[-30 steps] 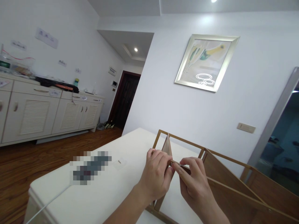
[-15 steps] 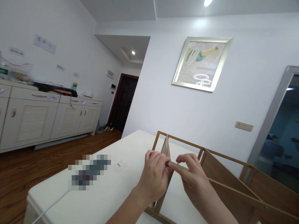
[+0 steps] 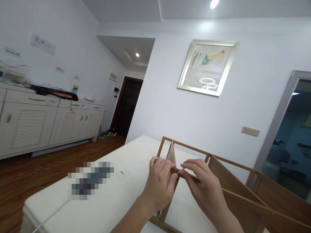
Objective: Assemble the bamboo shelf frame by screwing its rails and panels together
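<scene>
A brown wooden shelf rack (image 3: 230, 161) lies on its side on the white table (image 3: 131, 187). My left hand (image 3: 159, 181) is closed around a wooden piece at the rack's near end, thumb and fingers on either side of it. Close by on the right, my right hand (image 3: 204, 184) pinches a thin, pale metal piece (image 3: 179, 171) between thumb and fingertips. One end of that piece reaches the wood beside my left thumb; its kind is too small to tell. A small screw (image 3: 122, 172) rests on a clear plastic bag to the left.
A blurred-out dark object (image 3: 97, 179) with a white cable (image 3: 52, 215) lies on the table's left. Beyond stands a long white cabinet (image 3: 31, 126) with items on top. A framed picture (image 3: 209, 68) hangs on the wall, and a doorway (image 3: 286, 136) opens at right.
My right hand has changed its grip: its fingers now stretch further forward around the thin metal piece. My left hand keeps its hold on the wood. The view has shifted slightly.
</scene>
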`<state>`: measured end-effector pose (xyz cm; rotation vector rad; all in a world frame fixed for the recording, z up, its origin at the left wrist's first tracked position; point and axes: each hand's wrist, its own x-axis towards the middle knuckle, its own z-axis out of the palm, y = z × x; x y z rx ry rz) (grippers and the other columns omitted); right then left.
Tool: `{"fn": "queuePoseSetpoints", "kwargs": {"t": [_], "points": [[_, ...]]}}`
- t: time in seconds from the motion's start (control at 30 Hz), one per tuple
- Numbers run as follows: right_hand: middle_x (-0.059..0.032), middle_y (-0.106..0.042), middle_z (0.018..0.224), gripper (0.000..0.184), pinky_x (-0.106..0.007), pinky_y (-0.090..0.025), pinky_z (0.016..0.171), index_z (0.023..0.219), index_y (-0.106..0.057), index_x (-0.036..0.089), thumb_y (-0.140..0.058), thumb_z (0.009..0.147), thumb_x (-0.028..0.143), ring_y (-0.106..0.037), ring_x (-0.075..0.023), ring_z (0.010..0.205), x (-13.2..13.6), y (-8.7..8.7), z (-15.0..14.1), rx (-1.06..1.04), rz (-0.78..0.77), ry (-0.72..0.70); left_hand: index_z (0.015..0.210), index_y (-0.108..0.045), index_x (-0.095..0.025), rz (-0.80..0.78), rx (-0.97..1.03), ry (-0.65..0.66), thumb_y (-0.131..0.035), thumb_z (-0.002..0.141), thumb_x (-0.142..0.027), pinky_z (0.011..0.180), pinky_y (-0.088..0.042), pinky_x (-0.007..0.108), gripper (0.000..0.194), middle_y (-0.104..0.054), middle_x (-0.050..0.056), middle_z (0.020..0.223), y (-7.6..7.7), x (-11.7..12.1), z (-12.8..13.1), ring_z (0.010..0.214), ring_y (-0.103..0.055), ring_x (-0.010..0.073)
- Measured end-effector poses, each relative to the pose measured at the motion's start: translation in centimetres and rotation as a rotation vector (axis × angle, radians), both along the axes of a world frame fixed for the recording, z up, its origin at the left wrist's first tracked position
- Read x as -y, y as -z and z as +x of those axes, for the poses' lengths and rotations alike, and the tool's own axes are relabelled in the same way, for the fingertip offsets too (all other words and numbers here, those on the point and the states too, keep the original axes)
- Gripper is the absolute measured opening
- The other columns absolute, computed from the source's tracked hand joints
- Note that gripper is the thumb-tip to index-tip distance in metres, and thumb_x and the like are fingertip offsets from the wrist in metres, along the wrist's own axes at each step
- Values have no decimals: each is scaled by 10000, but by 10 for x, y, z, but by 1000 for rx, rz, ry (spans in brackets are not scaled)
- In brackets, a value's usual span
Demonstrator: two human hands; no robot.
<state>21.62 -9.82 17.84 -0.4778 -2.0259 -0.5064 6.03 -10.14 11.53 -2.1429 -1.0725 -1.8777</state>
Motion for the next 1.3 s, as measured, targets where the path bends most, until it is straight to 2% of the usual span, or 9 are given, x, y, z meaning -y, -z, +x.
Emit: {"fn": "queuePoseSetpoints", "kwargs": {"t": [0.13,0.23,0.37,0.53,0.73,0.83,1.03,1.3], "points": [[-96,-683,984,214,-362,-566,739,1080,-663,194,-615,896,96,-602,-208,879,2,8,4,77,214,73,1023,-555,-216,18,-23,-18,-449,900,-142,932,-366,479,179,-657,59,962,2,-1,0,928,-565,249],[-120,-682,1014,320,-379,-556,750,1178,-631,151,-642,872,58,-585,-223,893,2,14,8,156,315,118,1054,-546,-215,46,-45,-47,-424,920,-143,931,-369,480,195,-656,64,977,5,-4,1,933,-566,250],[-126,-685,983,417,-395,-536,731,1246,-596,118,-666,845,27,-592,-225,853,-1,25,16,191,370,164,1059,-535,-200,97,-68,-96,-384,947,-149,930,-361,483,194,-654,73,975,8,-8,3,922,-563,248],[-149,-690,1037,479,-423,-522,758,1315,-552,104,-659,854,35,-606,-245,901,-8,44,26,237,390,221,1048,-522,-182,153,-90,-134,-380,949,-132,920,-353,474,181,-651,78,972,10,-11,4,907,-557,243],[-157,-688,1046,433,-414,-506,747,1292,-558,100,-641,870,53,-602,-244,893,-9,54,28,247,368,261,1056,-512,-193,191,-114,-176,-366,960,-137,912,-351,457,184,-656,76,962,11,-12,4,895,-566,247],[-162,-684,1020,394,-393,-497,720,1259,-566,90,-632,872,48,-593,-234,869,-6,55,24,234,379,270,1048,-513,-197,200,-119,-190,-358,963,-138,908,-351,448,186,-658,75,957,12,-13,4,886,-571,245],[-100,-653,842,307,-363,-457,669,1159,-587,80,-657,862,48,-550,-198,758,1,54,13,188,391,286,1054,-516,-179,210,-116,-188,-351,973,-138,924,-338,453,188,-661,78,960,13,-15,4,893,-564,239],[-92,-614,793,261,-369,-427,634,1095,-589,35,-661,845,22,-482,-186,703,4,54,5,178,424,277,1059,-521,-180,218,-125,-197,-346,979,-144,932,-348,447,195,-663,83,969,14,-15,3,905,-573,237]]}}
